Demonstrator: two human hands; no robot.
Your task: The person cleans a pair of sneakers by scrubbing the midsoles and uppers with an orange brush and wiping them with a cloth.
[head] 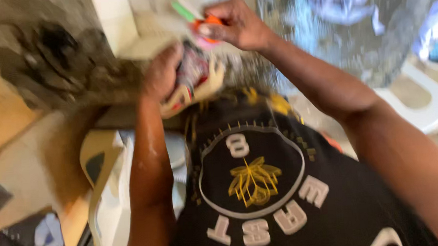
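Cluttered floor, left hand (162,73) clutching cloth (196,76), right hand (236,24) pinching scissors (205,23)

The left hand (162,73) grips a bundle of cloth (194,82) just above the person's shirt (262,185). The right hand (236,24) is above and right of it, pinching scissors (196,17). A chair (425,107) stands far right; fabric scraps (40,234) lie lower left.
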